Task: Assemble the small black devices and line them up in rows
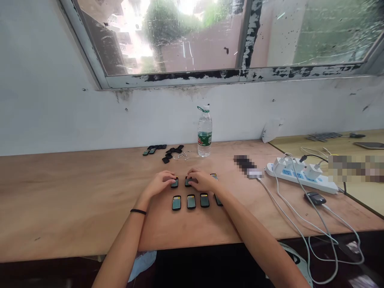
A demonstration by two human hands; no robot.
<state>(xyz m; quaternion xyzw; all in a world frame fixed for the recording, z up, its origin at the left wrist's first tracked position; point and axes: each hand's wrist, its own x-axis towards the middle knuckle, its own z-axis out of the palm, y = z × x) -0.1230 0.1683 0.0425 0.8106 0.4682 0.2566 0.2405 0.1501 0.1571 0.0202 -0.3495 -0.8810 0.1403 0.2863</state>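
Observation:
Small flat black devices with grey-green faces lie on the wooden table in front of me. My left hand has its fingers closed on the edge of one small device in the back row. Just to the right, my right hand grips another small device, which its fingers partly cover. The front row holds several more, among them a left-end device, one beside it and a third. My right forearm partly hides the devices at the right end of both rows.
Toward the wall, black pieces lie near small shiny metal bits and a further group of devices. A water bottle stands by the wall. At right are a white power strip, cables and a black mouse-like object.

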